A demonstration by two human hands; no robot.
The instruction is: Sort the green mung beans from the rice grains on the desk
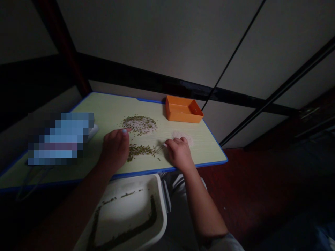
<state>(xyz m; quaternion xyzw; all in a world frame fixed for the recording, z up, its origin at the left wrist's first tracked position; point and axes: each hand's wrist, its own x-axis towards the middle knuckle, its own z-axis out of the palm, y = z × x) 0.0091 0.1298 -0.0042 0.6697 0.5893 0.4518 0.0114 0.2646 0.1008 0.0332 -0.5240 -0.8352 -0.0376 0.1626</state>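
Observation:
My left hand [116, 148] is closed at the left edge of a loose pile of green beans mixed with white grains [141, 125], its thumb beside the index fingertip. Whatever it may hold is too small to make out. Below that pile lies a strip of small green beans [141, 150], partly hidden behind the same hand. My right hand [180, 151] has its fingers curled, just right of the strip and at the near edge of a patch of white grains [181, 135]. A thin, faint shape shows by its thumb, too unclear to name.
An orange box [184, 118] stands at the back right of the blue-edged table [104, 103]. Below the near edge sits a white tub [162, 212] with green beans along its inner sides. A pixelated blue object [61, 139] is at left. Wall panels rise behind.

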